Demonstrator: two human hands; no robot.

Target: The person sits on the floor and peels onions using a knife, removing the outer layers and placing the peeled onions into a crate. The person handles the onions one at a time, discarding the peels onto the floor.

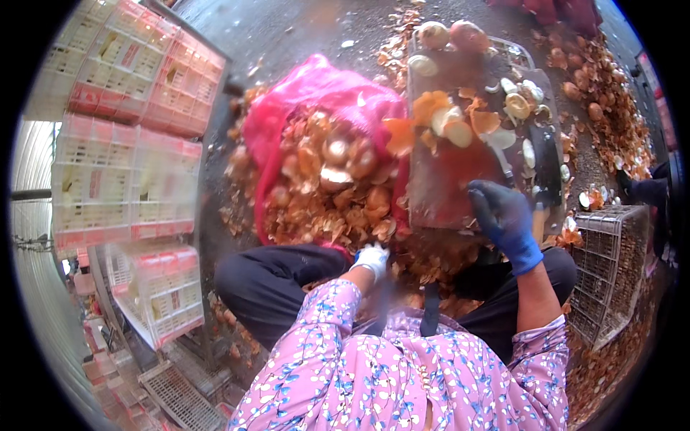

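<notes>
My left hand (371, 259), in a white glove, reaches low between my knees at the near edge of the onion skins (337, 215). Its fingers are small and blurred. Over the near right part of a wet board (442, 183) is my right hand (501, 223), in a blue glove with its fingers curled; whether it grips anything is not plain. A thin blade-like tool (502, 159) lies just beyond it, and a wooden handle (538, 222) shows beside it. Onions (337, 151) and loose skins fill the mouth of a pink mesh sack (323, 81).
Peeled pieces (458, 132) and whole onions (469, 36) lie on the board, which rests on a crate. Stacked plastic crates (129, 178) rise at left. A wire-sided crate (609, 269) stands at right. More onions and skins (604, 102) cover the floor near another person's leg (647, 191).
</notes>
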